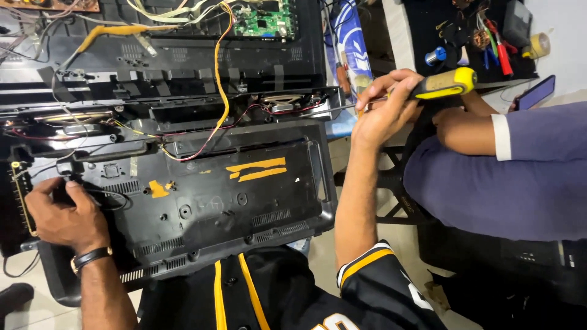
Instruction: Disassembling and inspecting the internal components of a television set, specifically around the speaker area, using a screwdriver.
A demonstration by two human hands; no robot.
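1. Presently, the right hand (382, 113) is closed around a screwdriver (422, 88) with a yellow-and-black handle, its shaft tip at the right end of the black plastic back cover (232, 189).
2. Left hand (61, 214) is clenched on a black part at the cover's left edge.
3. Another person's forearm (465, 131) lies just beside the screwdriver handle.

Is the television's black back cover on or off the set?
Off. The back cover lies loose toward the person, left hand on its edge, while the set's green circuit board and wires are exposed.
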